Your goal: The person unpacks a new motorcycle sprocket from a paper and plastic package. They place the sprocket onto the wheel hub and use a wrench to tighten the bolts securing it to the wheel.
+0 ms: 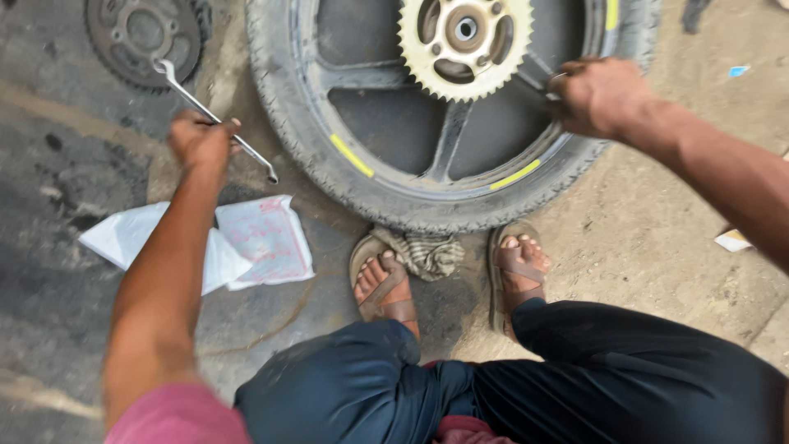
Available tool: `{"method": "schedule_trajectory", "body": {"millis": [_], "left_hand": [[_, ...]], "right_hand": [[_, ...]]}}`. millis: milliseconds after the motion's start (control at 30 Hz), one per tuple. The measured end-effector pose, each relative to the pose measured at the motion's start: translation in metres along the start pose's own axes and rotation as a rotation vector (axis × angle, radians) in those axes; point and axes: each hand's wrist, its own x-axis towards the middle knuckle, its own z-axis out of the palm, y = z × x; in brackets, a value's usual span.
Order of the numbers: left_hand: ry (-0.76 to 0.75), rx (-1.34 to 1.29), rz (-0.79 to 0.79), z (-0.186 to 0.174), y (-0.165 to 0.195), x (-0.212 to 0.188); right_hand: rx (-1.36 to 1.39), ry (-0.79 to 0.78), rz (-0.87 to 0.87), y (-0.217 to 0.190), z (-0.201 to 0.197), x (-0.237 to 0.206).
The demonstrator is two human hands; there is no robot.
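- We look down at a motorcycle wheel (pixel 427 140) lying flat on the concrete floor (pixel 657 230), its toothed sprocket (pixel 464 45) facing up, just beyond our sandalled feet.
- Our right hand (pixel 600 97) is closed on the wheel's rim, pinching something small we cannot make out.
- Our left hand (pixel 201 141) grips a metal wrench (pixel 215 119) above the floor, beside the tyre.
- A second sprocket (pixel 144 37) and white plastic bags (pixel 205 242) lie nearby.
- We judge the wrench could slip and knuckles strike the sprocket teeth.

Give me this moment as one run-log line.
left hand: holds wrench | right hand: on wheel rim | sprocket: on hub | feet: by tyre
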Motion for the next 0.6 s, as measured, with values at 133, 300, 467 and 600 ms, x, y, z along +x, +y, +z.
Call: {"method": "schedule_trajectory", "body": {"millis": [133,300,467,600], "left_hand": [[-0.407,-0.375,0.29,0.003,0.069,-0.042],[-0.749,-0.242,0.459,0.096,0.16,-0.132],[-0.325,0.308,1.757,0.151,0.238,-0.186],[-0.466,0.344,2.067,0.16,0.278,-0.185]], "right_hand": [[0.462,-0.105,0.127,-0.028,-0.035,-0.005],[1.32,0.224,0.143,-0.073,-0.077,0.019],[2.316,0.275,0.177,-0.066,-0.09,0.016],[2.438,0.177,0.189,-0.057,-0.083,-0.003]]}}
